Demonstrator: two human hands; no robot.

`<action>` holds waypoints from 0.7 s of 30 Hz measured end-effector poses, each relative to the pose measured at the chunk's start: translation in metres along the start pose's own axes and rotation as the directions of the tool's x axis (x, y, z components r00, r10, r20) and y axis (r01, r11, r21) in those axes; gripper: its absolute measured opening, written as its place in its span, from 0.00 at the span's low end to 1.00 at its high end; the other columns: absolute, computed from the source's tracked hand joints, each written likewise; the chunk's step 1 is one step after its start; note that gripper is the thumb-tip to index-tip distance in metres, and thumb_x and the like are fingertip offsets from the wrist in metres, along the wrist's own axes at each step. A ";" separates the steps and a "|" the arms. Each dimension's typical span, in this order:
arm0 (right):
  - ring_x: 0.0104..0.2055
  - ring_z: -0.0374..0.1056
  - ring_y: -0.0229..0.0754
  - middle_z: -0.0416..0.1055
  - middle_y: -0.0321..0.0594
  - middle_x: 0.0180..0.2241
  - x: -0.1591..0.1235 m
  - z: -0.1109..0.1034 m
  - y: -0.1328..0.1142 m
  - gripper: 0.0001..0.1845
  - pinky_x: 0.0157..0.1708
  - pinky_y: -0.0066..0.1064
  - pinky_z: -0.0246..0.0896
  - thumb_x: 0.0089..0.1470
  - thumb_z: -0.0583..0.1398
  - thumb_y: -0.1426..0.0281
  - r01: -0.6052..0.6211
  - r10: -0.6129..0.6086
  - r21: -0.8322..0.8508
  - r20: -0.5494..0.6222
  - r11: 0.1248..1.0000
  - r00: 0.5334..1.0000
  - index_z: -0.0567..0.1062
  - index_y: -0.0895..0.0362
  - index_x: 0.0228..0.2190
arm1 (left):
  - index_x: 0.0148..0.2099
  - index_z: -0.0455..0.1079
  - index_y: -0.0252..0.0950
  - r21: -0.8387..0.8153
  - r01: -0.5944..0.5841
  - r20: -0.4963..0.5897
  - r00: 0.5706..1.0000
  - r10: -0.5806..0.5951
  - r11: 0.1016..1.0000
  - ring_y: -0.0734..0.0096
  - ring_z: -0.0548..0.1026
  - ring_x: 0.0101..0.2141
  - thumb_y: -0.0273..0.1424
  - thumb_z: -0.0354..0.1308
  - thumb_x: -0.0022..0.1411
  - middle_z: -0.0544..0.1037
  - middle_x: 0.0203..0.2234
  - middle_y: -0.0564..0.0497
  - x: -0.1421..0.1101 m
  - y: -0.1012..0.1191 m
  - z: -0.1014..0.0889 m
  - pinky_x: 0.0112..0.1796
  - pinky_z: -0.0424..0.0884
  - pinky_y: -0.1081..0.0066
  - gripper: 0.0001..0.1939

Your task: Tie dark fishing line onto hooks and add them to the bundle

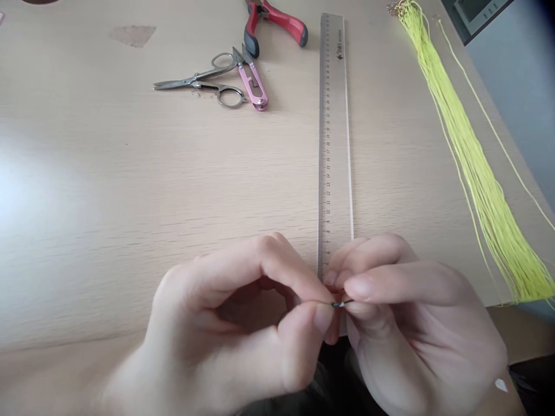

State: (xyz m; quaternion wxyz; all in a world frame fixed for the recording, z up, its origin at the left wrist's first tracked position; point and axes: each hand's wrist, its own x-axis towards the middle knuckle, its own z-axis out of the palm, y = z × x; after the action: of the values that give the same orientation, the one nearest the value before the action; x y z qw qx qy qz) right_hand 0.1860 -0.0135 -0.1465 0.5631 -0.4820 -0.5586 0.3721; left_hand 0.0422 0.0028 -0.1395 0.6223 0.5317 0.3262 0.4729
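Observation:
Close to the table's front edge, my left hand [243, 323] and my right hand [403, 312] meet, each pinched between thumb and index finger. Between the two pinches shows a short piece of thin dark cord [337, 304], with a tiny greenish knot or bead and a pale speck on it. Its ends are hidden by my fingertips. Under my right fingers lies the lower end of a clear ruler [335, 144], which runs straight away from me.
Folding scissors [197, 81], pink thread snips [254, 84] and red-and-black pliers [277, 20] lie at the back. On the right is a bundle of yellow cords [472, 167], with a single yellow cord [489, 124] beside it along the table's right edge.

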 end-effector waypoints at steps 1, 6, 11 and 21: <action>0.21 0.65 0.32 0.67 0.33 0.24 0.000 0.000 0.000 0.05 0.16 0.26 0.63 0.56 0.60 0.71 0.000 0.000 -0.018 -0.003 1.000 1.000 0.75 0.53 0.28 | 0.34 0.71 0.30 0.000 0.001 0.005 1.000 -0.001 1.000 0.77 0.76 0.27 0.15 0.57 0.56 0.76 0.26 0.53 0.000 0.000 0.000 0.29 0.77 0.82 0.07; 0.25 0.67 0.32 0.68 0.32 0.26 -0.001 0.000 0.001 0.06 0.15 0.23 0.62 0.55 0.60 0.72 0.004 -0.004 -0.062 -0.009 0.998 1.000 0.74 0.53 0.27 | 0.32 0.70 0.30 -0.016 0.040 -0.012 0.999 -0.040 0.999 0.77 0.75 0.27 0.14 0.58 0.54 0.76 0.25 0.53 0.001 0.001 0.002 0.29 0.77 0.81 0.08; 0.22 0.66 0.33 0.67 0.33 0.24 0.001 0.002 -0.001 0.04 0.17 0.27 0.62 0.55 0.60 0.71 -0.012 0.012 0.043 -0.007 0.999 1.000 0.74 0.55 0.28 | 0.32 0.71 0.29 -0.022 0.058 -0.055 0.997 -0.059 0.998 0.77 0.73 0.24 0.25 0.60 0.57 0.74 0.23 0.51 0.000 0.002 0.003 0.25 0.74 0.81 0.04; 0.26 0.66 0.34 0.67 0.35 0.26 0.002 -0.001 0.004 0.08 0.19 0.27 0.61 0.55 0.57 0.79 0.022 -0.030 0.118 0.069 0.993 0.997 0.74 0.56 0.32 | 0.35 0.72 0.33 -0.148 0.097 -0.004 0.995 -0.099 0.984 0.70 0.76 0.28 0.32 0.60 0.57 0.75 0.26 0.49 -0.001 0.000 0.002 0.29 0.77 0.75 0.07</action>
State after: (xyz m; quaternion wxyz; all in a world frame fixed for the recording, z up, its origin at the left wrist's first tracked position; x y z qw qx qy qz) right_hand 0.1880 -0.0111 -0.1501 0.5752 -0.4273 -0.5615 0.4139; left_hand 0.0438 0.0013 -0.1387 0.6806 0.4650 0.3196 0.4674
